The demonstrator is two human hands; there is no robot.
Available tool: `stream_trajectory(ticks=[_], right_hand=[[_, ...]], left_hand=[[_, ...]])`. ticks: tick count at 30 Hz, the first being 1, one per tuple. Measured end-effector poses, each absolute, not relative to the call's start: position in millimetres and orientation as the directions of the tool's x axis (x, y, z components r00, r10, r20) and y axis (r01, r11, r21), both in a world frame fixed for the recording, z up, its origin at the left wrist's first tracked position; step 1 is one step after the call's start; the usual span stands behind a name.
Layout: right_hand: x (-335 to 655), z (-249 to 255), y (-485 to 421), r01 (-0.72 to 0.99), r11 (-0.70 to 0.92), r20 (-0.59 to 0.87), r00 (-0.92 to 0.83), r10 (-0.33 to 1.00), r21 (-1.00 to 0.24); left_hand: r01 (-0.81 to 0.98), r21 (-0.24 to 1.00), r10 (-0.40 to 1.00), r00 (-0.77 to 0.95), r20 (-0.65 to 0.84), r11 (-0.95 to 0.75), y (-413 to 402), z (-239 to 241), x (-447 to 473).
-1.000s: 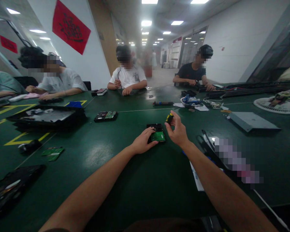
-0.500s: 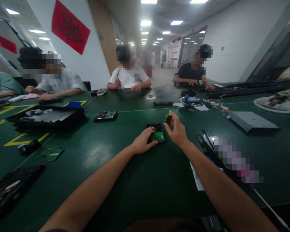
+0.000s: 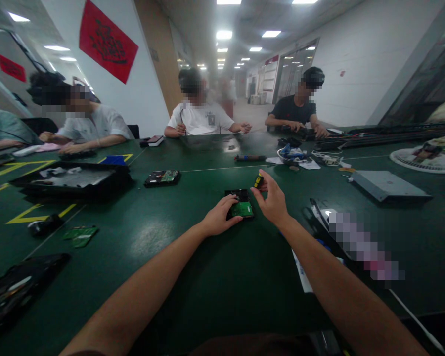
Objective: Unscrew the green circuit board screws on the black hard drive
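At the frame's centre, on the glossy green table (image 3: 207,277), the left hand (image 3: 222,215) grasps a small black rectangular device with a green circuit board (image 3: 244,209). Just right, the right hand (image 3: 271,197) pinches a yellow-and-black tool handle (image 3: 258,181). Beyond lie a flat grey metal box (image 3: 391,187), right, and a black rectangular unit with exposed green circuitry (image 3: 162,178), left of centre.

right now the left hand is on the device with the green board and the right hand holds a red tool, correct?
Not quite: the head view shows the tool in the right hand is yellow and black, not red. The left hand is on the device with the green board.
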State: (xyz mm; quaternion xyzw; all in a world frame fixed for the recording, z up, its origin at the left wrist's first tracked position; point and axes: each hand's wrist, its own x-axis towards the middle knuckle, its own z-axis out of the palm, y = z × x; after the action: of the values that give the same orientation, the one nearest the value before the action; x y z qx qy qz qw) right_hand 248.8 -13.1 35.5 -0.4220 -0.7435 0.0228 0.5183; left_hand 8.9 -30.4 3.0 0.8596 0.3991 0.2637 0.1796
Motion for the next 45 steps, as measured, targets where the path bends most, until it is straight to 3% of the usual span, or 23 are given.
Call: stream_trajectory(ticks=[45], right_hand=[[249.6,30.4,-8.0,0.617,0.674,0.814,-0.091,0.574,-0.406]], left_hand=[[0.597,0.502,0.776,0.544,0.319,-0.625,-27.5,-0.1,8.2]])
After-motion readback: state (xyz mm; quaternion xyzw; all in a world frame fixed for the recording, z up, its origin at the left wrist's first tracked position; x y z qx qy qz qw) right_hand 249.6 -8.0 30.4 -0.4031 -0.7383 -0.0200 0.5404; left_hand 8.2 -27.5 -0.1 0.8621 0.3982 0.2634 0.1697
